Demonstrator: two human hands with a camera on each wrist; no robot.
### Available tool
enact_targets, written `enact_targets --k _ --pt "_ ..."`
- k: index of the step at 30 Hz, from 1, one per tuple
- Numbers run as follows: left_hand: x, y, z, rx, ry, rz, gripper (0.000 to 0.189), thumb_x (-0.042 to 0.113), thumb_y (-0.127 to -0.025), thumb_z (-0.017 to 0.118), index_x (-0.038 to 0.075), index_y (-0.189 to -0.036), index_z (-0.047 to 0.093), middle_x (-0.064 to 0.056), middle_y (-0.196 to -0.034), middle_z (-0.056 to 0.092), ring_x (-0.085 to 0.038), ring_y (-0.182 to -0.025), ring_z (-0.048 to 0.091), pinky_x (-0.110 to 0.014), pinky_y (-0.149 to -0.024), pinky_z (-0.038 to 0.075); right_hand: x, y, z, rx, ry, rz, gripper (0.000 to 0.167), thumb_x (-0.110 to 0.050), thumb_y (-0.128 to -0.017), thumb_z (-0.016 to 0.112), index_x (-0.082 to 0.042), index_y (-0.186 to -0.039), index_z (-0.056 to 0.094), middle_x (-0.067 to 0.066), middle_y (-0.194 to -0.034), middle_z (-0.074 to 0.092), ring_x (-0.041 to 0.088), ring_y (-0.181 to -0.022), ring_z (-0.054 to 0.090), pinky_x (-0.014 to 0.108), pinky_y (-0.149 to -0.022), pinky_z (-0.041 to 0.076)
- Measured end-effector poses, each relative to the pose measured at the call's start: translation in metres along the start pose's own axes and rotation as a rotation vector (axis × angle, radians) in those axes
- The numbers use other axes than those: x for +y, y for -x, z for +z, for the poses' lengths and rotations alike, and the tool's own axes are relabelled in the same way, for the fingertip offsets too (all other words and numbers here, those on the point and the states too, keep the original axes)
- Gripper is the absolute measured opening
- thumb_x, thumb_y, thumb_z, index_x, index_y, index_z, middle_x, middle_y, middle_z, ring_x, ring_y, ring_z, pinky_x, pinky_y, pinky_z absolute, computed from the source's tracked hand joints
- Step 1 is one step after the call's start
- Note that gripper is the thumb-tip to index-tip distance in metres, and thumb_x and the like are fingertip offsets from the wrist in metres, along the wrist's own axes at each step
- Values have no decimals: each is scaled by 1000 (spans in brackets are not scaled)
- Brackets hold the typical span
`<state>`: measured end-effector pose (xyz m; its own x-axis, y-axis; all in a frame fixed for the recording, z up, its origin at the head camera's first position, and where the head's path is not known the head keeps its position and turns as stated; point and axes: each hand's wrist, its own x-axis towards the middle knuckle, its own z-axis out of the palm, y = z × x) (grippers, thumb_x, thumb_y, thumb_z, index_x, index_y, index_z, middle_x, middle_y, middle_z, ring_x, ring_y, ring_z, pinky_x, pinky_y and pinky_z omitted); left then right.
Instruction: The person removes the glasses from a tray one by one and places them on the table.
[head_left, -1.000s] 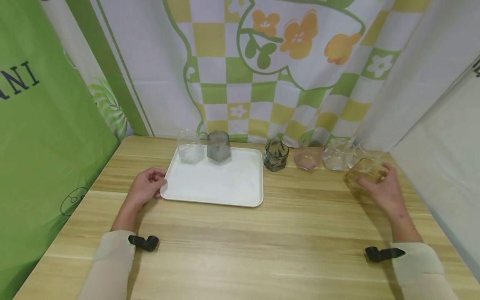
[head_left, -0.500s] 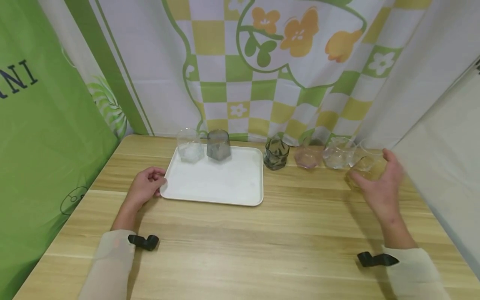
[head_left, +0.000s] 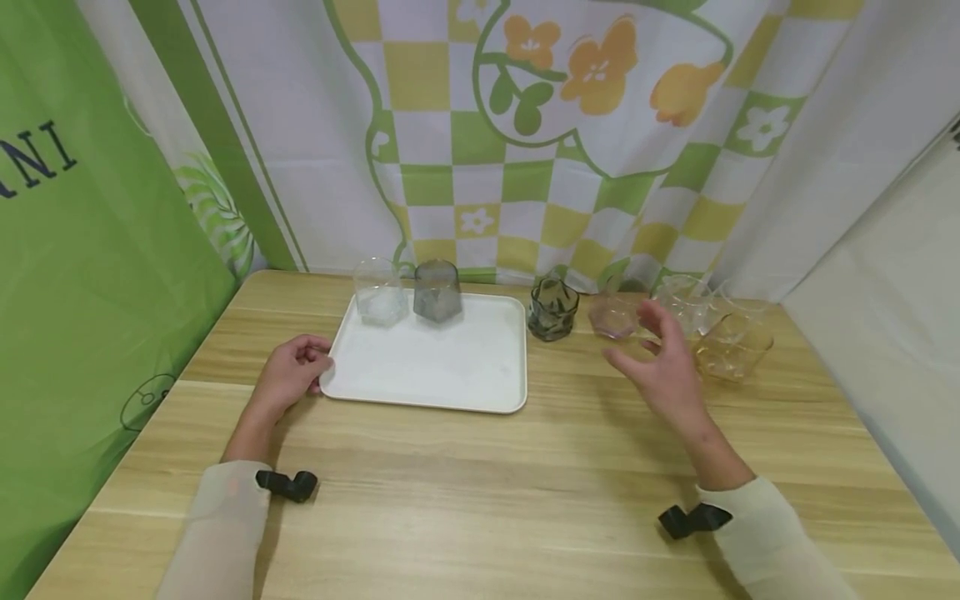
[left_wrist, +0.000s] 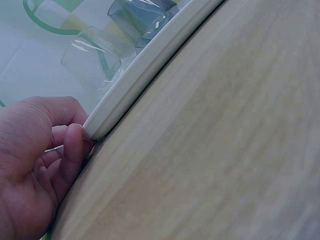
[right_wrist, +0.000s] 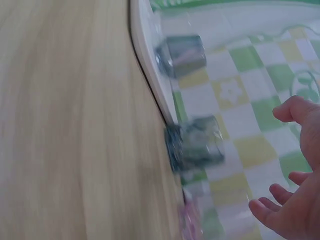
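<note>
My left hand pinches the front-left corner of a white tray, thumb and fingertips at its rim in the left wrist view. On the tray's back part stand a clear glass and a smoky grey glass. My right hand is in the air with spread fingers and holds nothing. It overlaps a pinkish glass and a clear faceted glass in the head view. A dark grey faceted glass stands just right of the tray. An amber glass stands to the right of my hand.
Another clear glass stands behind the amber one at the back right. The wooden table ends at a patterned curtain behind the glasses. A green cloth hangs at the left.
My right hand has let go of the amber glass, leaving it at the right of the row, and has moved left with its fingers spread. The left hand and tray have stayed put.
</note>
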<state>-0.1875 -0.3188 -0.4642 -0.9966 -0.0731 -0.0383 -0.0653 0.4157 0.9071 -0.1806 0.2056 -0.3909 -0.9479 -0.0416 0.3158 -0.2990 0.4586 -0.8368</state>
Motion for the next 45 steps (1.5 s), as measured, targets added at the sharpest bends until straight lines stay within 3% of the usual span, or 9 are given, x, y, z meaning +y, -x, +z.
enact_targets --k 12,22,29,39,45 --pt "1 -1 0 2 6 6 35 4 -97 64 -10 -129 58 -17 -99 54 -15 -65 55 -25 -53 54 -12 -12 63 -137 -154 -36 73 -2 -88 79 5 -149 40 27 -148 43 45 -134 44 61 -106 42" --pt "-2 0 1 5 10 -1 34 3 -97 64 -9 -128 58 -16 -98 54 -16 -64 56 -25 -53 55 -23 -22 111 -204 -211 -12 75 -14 -91 79 0 -151 37 20 -150 42 43 -135 44 58 -108 42" --pt "-1 1 1 1 9 8 34 3 -97 64 -10 -128 58 -17 -98 55 -16 -63 56 -26 -53 55 -28 -36 141 -221 -140 -18 76 -18 -92 79 -1 -153 37 19 -154 40 38 -135 46 51 -105 48" --pt "-1 0 0 -8 17 8 36 4 -98 63 -10 -131 57 -16 -99 55 -16 -62 56 -26 -52 55 -33 -58 172 -281 10 -4 94 -34 -89 82 -5 -160 27 16 -159 35 40 -137 44 51 -105 48" --pt "-1 0 1 -3 8 5 34 4 -97 64 -9 -129 58 -17 -99 55 -16 -63 56 -27 -53 56 -36 -72 187 -289 22 29 93 -35 -90 81 -5 -161 27 15 -160 35 36 -141 41 49 -110 43"
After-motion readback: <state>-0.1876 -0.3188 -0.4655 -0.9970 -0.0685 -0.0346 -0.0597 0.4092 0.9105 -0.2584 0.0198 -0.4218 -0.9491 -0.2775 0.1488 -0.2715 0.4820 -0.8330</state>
